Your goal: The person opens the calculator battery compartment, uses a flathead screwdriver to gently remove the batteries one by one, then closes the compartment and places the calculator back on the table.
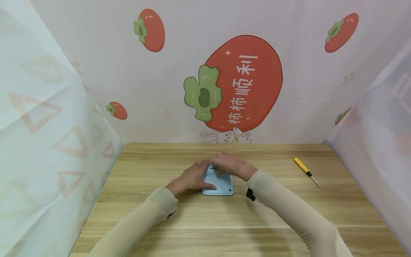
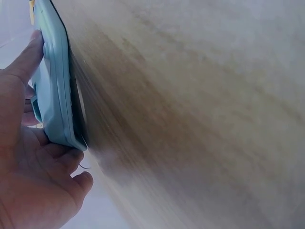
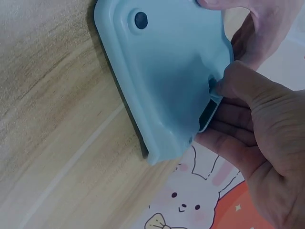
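A light blue calculator (image 1: pixel 221 184) lies back side up on the wooden table, with a dark round foot (image 3: pixel 140 20) near one corner. My left hand (image 1: pixel 194 176) grips its left side, thumb across the back and fingers along the edge. At the far end, my right hand (image 1: pixel 231 165) pinches a small light blue battery cover (image 2: pixel 35 107) that stands up from the back. A dark gap shows beside the cover in the right wrist view. The right fingers are curled beneath the thumb and partly hide the cover.
To the right on the table (image 1: pixel 273 221) lies a screwdriver (image 1: pixel 302 166) with a yellow handle, its tip toward the near right. A patterned cloth wall (image 1: pixel 179 125) rises along the table's far edge, and similar cloth hangs at both sides.
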Demonstrator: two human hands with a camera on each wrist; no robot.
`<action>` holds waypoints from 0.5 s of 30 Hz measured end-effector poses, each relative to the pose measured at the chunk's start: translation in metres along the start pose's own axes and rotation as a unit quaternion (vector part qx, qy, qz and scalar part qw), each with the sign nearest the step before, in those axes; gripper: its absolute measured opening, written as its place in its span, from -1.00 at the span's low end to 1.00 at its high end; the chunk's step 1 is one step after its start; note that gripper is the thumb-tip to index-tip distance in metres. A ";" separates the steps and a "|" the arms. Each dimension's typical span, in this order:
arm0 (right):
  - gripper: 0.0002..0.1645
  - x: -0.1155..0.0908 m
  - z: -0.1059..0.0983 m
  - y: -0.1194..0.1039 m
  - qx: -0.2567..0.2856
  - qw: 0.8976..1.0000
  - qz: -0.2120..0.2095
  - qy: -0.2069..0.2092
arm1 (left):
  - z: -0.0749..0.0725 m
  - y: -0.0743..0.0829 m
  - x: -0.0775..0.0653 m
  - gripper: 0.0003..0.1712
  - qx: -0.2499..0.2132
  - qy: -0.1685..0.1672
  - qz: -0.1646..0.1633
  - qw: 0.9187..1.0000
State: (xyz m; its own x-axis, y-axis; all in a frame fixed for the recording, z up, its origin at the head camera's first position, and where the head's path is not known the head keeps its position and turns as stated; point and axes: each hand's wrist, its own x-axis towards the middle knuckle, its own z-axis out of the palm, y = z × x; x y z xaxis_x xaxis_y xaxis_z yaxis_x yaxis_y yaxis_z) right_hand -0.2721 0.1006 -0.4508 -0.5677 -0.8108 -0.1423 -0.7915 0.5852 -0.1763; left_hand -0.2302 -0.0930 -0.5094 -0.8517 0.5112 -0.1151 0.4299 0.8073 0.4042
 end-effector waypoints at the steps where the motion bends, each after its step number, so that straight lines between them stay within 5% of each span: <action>1: -0.92 0.001 0.001 0.000 -0.003 1.000 -0.002 0.002 | 0.000 0.000 0.000 0.28 0.001 -0.001 -0.002 1.000; 15: -0.90 0.003 0.004 0.000 -0.008 1.000 -0.005 0.018 | 0.000 -0.002 -0.001 0.26 -0.010 -0.002 -0.002 1.000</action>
State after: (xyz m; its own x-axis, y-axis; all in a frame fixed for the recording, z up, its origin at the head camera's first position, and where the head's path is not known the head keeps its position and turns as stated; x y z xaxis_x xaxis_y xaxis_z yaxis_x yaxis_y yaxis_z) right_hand -0.2726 0.0985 -0.4546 -0.5675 -0.8166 -0.1049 -0.8004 0.5771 -0.1625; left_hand -0.2303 -0.0945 -0.5103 -0.8520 0.5096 -0.1198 0.4210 0.8030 0.4219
